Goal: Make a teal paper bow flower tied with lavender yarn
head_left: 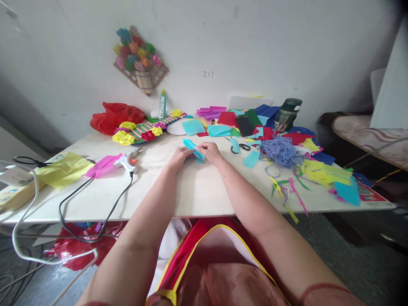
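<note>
A small piece of light-blue crepe paper [190, 144] is held between my two hands above the middle of the white table [204, 195]. My left hand [180, 157] pinches its left side, and my right hand [208, 151] grips its right edge with thumb and fingers. The paper looks folded, with part of it hanging below the fingers. Just right of my right hand lie black-handled scissors [244, 147], partly under light-blue scraps [251, 159]. Off to the left rests a white glue gun [127, 162] with its black cord.
Yellow paper [65, 170] and pink paper [103, 166] lie at the left by a power strip [15, 196]. A decorated strip with paper flowers [143, 129] stands near a red bag [116, 118]. Purple yarn [282, 151], coloured sheets and a dark jar [288, 114] crowd the right.
</note>
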